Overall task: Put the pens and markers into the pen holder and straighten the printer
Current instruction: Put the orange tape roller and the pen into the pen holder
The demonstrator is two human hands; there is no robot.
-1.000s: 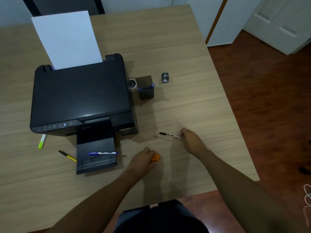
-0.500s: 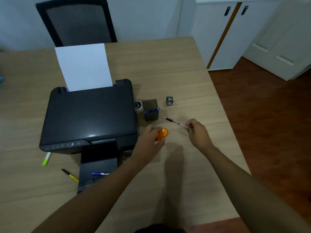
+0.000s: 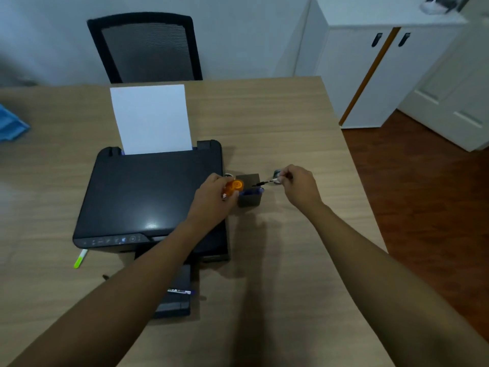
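A dark square pen holder [image 3: 250,201] stands just right of the black printer [image 3: 148,197], with a blue pen in it. My left hand [image 3: 215,197] holds an orange marker [image 3: 233,188] at the holder's left rim. My right hand [image 3: 299,185] pinches a thin black pen [image 3: 264,183], its tip over the holder's opening. A blue marker [image 3: 181,291] lies on the printer's output tray. A green highlighter [image 3: 80,258] lies on the table left of the tray. A dark pen tip [image 3: 105,276] shows beside my left forearm.
White paper [image 3: 150,119] stands in the printer's rear feed. A small silver cup [image 3: 229,176] sits behind the holder, and a small grey object [image 3: 277,172] shows behind my right hand. A black chair [image 3: 145,47] is beyond the table; a white cabinet [image 3: 370,75] stands at right.
Both hands have moved away from the table's near edge to the pen holder, carrying the orange marker and the black pen. The camera has tilted up.
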